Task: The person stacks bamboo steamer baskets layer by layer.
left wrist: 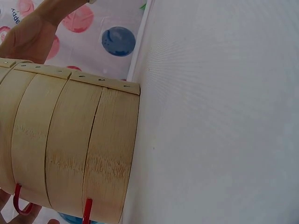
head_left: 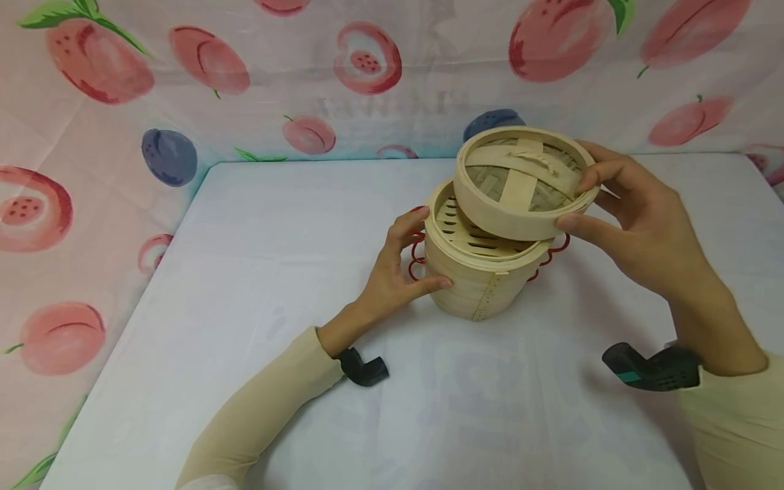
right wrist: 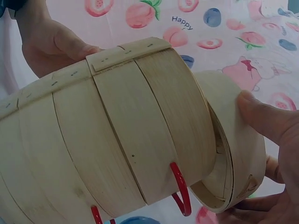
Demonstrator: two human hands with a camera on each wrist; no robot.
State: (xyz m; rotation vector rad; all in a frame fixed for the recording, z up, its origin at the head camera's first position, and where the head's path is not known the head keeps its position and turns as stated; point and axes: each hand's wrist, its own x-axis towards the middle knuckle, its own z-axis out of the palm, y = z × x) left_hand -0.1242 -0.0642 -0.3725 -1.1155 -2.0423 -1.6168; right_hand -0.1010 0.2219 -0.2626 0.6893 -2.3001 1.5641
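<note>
A round bamboo steamer basket [head_left: 465, 292] stands upright on the white table, with red curly loops on both sides. Its slatted top [head_left: 459, 228] shows partly. Over the opening, my right hand [head_left: 643, 218] holds the woven bamboo lid [head_left: 517, 218] by its right rim, thumb on the near side and fingers behind. The lid sits tilted and off to the right, covering part of the slats. My left hand [head_left: 398, 262] grips the basket's left side, thumb in front, fingers round the back. In the right wrist view, a gap shows between the lid [right wrist: 245, 149] and the basket [right wrist: 121, 126].
The white tabletop [head_left: 294, 224] spreads around the basket. Behind it and to the left hangs a pink cloth [head_left: 422, 61] printed with peaches and plums. Black cameras are strapped to the left wrist [head_left: 364, 367] and right wrist [head_left: 652, 367].
</note>
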